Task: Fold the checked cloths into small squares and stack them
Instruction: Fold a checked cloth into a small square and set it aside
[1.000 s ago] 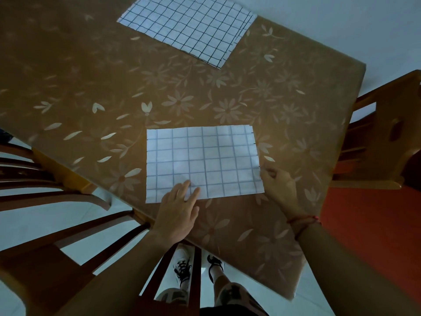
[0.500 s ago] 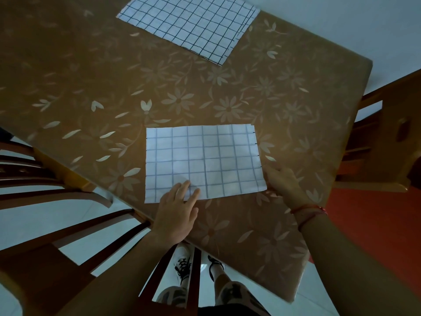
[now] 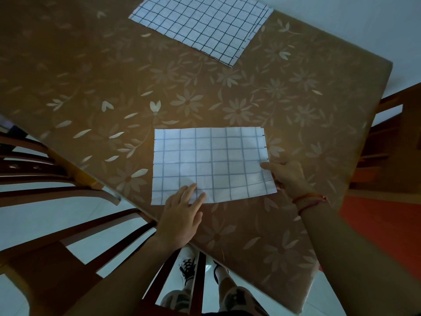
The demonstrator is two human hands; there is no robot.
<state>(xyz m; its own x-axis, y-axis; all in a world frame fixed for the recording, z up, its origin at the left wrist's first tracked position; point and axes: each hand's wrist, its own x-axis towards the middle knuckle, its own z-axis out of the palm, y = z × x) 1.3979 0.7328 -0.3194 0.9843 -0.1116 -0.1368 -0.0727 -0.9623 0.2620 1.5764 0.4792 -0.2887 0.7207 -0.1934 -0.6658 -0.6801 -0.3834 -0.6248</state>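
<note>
A white cloth with pale blue checks (image 3: 211, 163) lies folded into a rectangle near the table's front edge. My left hand (image 3: 180, 215) rests flat on its near edge, fingers spread and pressing it down. My right hand (image 3: 288, 176) pinches the cloth's right edge near the lower right corner, thumb on top, and that corner is slightly raised. A second cloth with dark checks (image 3: 202, 26) lies flat at the far side of the table, apart from both hands.
The table (image 3: 91, 76) wears a brown cover with a flower pattern. Wooden chairs stand at the left (image 3: 45, 176) and at the right (image 3: 396, 144). My shoes (image 3: 189, 267) show below the table's front edge.
My right hand has slid from beside the cloth's right edge onto it and taken hold near the lower right corner. My left hand has stayed on the near edge.
</note>
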